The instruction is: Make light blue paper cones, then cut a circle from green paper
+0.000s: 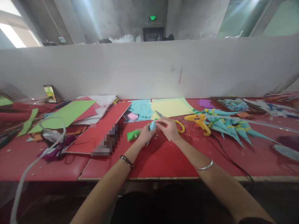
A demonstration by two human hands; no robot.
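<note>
My left hand [146, 133] is closed around a light blue paper cone [152, 125], its narrow end pointing down below my fingers. At the cone's upper end, the fingers of my right hand [168, 128] are pinched together next to a small green bit [156, 119]. My fingertips hide whatever is between them. Beside my left hand lies a green packet [133, 135] that looks like soft clay. Scissors with yellow handles [181, 127] lie partly hidden behind my right hand, blades towards the yellow paper.
A yellow glue gun [198, 122] with a black cord lies on the right, beside several blue paper cones [230, 127]. Blue paper pieces [141, 109], yellow sheets [171, 106] and a pink block [133, 116] lie behind my hands. A red board [100, 124] and a white cable [35, 161] are left.
</note>
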